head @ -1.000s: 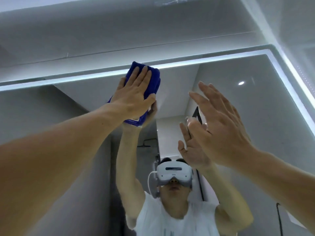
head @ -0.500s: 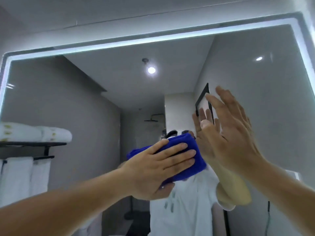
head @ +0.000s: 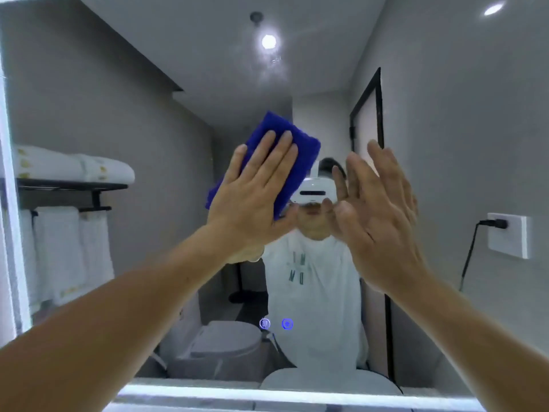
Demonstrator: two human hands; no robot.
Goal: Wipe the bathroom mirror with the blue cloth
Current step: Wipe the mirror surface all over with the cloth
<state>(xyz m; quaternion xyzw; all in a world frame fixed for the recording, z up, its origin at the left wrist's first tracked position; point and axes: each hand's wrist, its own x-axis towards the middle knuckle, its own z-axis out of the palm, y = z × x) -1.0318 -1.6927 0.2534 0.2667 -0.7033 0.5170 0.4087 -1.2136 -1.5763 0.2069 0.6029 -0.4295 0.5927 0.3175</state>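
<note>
The bathroom mirror point(head: 445, 114) fills almost the whole view, its lit border showing at the left and bottom edges. A folded blue cloth point(head: 300, 144) lies flat against the glass near the middle. My left hand point(head: 252, 197) presses on the cloth with straight, spread fingers. My right hand point(head: 380, 212) is raised beside it, to the right, palm toward the glass with fingers straight; whether it touches the mirror I cannot tell. The cloth's lower part is hidden under my left hand.
The mirror reflects a person in a white shirt, a towel rack with white towels point(head: 68, 233) at left, a toilet point(head: 225, 346) below and a dark door frame. Two small blue touch icons point(head: 276, 324) glow on the glass. A reflected wall socket with a plugged cable point(head: 508, 233) is at right.
My left hand has carried the cloth from the mirror's top edge down to its middle. The view has tilted downward; the bottom border and toilet reflection now show. My right hand stayed raised beside it.
</note>
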